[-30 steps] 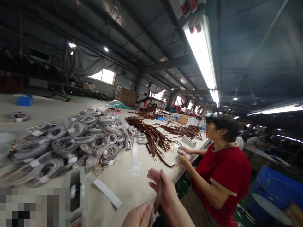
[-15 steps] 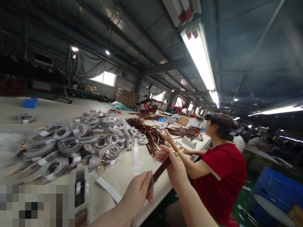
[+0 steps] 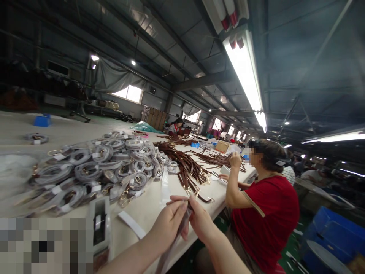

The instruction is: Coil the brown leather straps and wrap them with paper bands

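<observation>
My left hand (image 3: 170, 220) and my right hand (image 3: 201, 220) meet over the table's near edge, fingers pinched close together. Between them is a brown strap in a greyish clear plastic sleeve (image 3: 174, 243), its lower part hanging down toward me. The left fingers are closed around the sleeved strap; those of the right pinch its upper end, mostly hidden by the fingers. Just beyond my fingertips lie loose brown straps (image 3: 182, 163) with gold-coloured clasps. Left of them is a big heap of coiled straps in plastic sleeves (image 3: 104, 160).
A tape dispenser (image 3: 100, 220) and a white strip (image 3: 131, 224) lie near my left forearm. A clear plastic sleeve (image 3: 165, 186) rests beside the heap. To my right sits a co-worker in a red top (image 3: 268, 213), one hand raised. Blue bins (image 3: 333, 232) stand at the far right.
My right hand has come down and closed in beside my left. Less bare brown strap shows, and more of the sleeved length hangs below. The co-worker's raised arm has drawn back from the straps.
</observation>
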`<state>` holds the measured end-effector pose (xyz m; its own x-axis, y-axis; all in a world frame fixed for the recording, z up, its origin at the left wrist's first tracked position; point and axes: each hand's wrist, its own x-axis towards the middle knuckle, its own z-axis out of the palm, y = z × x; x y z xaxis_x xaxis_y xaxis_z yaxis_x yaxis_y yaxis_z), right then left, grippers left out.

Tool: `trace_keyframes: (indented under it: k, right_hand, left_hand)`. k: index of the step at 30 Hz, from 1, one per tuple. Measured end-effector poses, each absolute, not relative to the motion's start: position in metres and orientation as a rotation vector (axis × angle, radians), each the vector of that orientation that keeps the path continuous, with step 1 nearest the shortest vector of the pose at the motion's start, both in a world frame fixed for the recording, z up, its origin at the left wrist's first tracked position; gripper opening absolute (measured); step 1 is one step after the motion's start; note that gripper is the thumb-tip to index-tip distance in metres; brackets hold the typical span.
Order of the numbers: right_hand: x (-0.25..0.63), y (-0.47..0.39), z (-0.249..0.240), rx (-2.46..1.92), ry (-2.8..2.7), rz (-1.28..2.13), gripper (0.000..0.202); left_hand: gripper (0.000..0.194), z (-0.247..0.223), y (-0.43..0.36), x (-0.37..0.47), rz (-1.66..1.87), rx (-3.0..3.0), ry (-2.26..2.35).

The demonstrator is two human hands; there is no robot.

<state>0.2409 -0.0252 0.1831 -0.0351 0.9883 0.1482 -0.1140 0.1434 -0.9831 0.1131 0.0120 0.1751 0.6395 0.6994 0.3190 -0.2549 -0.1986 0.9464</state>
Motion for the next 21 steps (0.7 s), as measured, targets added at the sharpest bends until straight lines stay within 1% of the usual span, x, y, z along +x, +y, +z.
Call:
trace_keyframes:
  k: [3,6,9,11,12,13,15,16,17,19,21]
  right_hand:
    - [0.233,-0.03,0.14,-0.916,-1.124,1.358,0.075]
    - [0.213,-0.046,0.089,-0.869,-1.11,1.516,0.07]
    - [0.194,-0.067,0.047,-1.081,-1.222,1.598,0.05]
    - [0.19,-0.077,0.029,-1.274,-1.305,1.506,0.055]
    - [0.192,-0.08,0.024,-1.35,-1.339,1.417,0.054]
    - [0.196,-0.082,0.02,-1.402,-1.369,1.315,0.047]
    - [0.207,-0.082,0.016,-1.459,-1.427,1.139,0.024]
    - [0.213,-0.082,0.014,-1.48,-1.465,1.075,0.02]
    - [0.219,-0.082,0.013,-1.502,-1.514,1.025,0.03]
    - [0.227,-0.082,0.012,-1.552,-1.624,0.953,0.051]
    - [0.234,-0.082,0.01,-1.589,-1.697,0.904,0.061]
  left_hand:
    - [0.048,0.144,0.013,0.107,0.818,1.449,0.337]
    - [0.044,0.111,0.009,0.094,0.804,1.233,0.418]
    - [0.037,0.087,0.001,0.07,0.735,0.965,0.52]
    - [0.032,0.078,-0.005,0.05,0.667,0.841,0.507]
    - [0.029,0.074,-0.008,0.041,0.638,0.812,0.468]
    - [0.028,0.07,-0.011,0.032,0.619,0.805,0.418]
    - [0.035,0.058,-0.017,0.02,0.59,0.823,0.351]
    - [0.039,0.051,-0.02,0.018,0.589,0.841,0.365]
    - [0.04,0.041,-0.023,0.017,0.596,0.865,0.421]
    - [0.036,0.02,-0.027,0.021,0.629,0.94,0.616]
    - [0.04,0.001,-0.03,0.029,0.635,1.038,0.767]
